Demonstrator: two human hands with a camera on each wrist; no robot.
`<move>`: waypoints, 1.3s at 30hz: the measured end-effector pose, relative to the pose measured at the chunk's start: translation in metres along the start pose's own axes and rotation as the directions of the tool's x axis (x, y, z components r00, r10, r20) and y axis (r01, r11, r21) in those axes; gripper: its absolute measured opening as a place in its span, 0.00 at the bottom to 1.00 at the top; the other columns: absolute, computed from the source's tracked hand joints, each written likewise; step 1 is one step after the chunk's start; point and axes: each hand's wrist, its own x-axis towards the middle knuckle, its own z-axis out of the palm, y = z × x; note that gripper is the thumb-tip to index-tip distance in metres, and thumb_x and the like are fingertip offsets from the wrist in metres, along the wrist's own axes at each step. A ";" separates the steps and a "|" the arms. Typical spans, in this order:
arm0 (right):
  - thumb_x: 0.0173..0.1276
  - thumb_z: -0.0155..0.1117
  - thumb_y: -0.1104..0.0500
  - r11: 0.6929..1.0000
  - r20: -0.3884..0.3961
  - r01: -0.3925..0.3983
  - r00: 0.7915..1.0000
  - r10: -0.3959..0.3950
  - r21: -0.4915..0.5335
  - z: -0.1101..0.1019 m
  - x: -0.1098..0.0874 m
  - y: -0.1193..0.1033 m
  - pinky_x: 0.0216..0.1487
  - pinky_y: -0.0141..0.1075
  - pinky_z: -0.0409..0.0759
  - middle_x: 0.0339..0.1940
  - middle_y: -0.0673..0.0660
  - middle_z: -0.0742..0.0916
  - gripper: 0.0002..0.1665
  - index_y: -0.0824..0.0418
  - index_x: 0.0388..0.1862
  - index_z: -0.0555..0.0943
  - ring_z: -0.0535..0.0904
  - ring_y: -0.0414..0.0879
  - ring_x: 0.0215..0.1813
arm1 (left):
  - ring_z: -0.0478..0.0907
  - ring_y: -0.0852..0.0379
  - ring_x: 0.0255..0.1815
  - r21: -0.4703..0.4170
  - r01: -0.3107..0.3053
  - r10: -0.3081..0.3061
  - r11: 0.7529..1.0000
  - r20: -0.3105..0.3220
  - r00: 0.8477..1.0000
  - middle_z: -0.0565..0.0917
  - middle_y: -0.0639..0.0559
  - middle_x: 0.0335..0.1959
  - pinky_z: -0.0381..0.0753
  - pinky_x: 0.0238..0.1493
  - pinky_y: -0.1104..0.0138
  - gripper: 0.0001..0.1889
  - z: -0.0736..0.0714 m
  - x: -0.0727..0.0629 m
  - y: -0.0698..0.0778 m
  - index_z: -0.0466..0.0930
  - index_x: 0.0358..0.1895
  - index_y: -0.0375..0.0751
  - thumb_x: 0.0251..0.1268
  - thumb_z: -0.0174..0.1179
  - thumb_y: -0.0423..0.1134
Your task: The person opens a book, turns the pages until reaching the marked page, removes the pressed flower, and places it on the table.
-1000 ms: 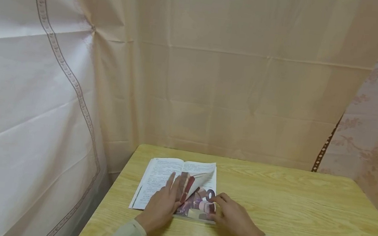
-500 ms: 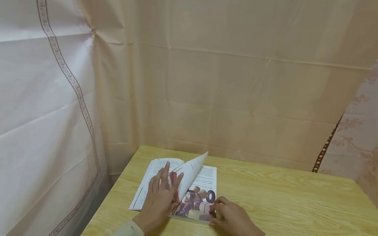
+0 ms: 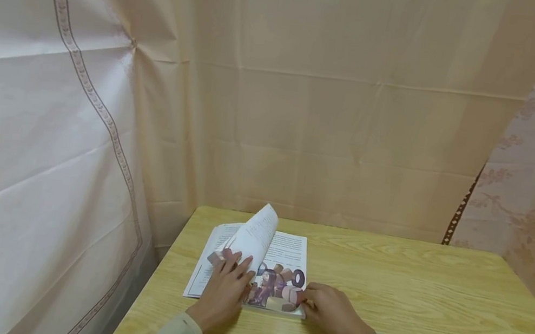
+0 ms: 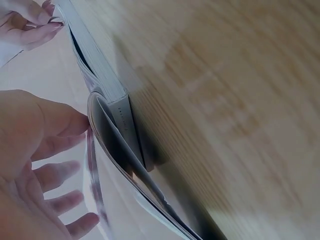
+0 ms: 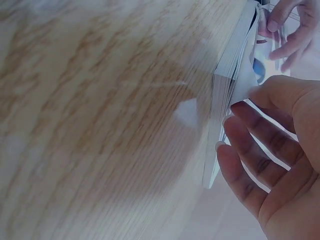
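Observation:
An open book point(image 3: 290, 248) with printed text and a colour picture lies near the table's left side. One page point(image 3: 260, 234) stands raised and curls over to the left, its top corner in the air. On the lower part of that page rests my left hand point(image 3: 222, 290), fingers spread and loosely bent; the left wrist view shows its thumb against the curled paper near the spine. My right hand point(image 3: 332, 312) pinches the lower right corner of the pages between thumb and fingers, also seen in the right wrist view, where the page edges point(image 5: 222, 90) form a thick block.
The book lies on a yellow wood-grain table point(image 3: 406, 290), whose surface extends to its right. A beige cloth point(image 3: 329, 141) hangs behind the table. Printed cloth point(image 3: 62, 167) hangs at the left, and floral cloth point(image 3: 531, 216) at the right.
The lifted page has swung up from the right side and over to the left. My left hand first moved up with it, then came down onto it. The right hand stays at the corner.

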 end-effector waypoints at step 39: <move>0.64 0.77 0.53 0.983 -0.043 -0.153 0.986 0.158 0.096 -0.004 -0.002 -0.002 0.29 0.30 0.74 0.39 0.41 0.83 0.13 0.50 0.43 0.83 0.69 0.29 0.27 | 0.81 0.47 0.37 -0.146 0.155 -0.147 0.977 0.063 0.987 0.84 0.38 0.41 0.84 0.40 0.57 0.37 0.003 0.003 0.009 0.65 0.69 0.20 0.69 0.67 0.44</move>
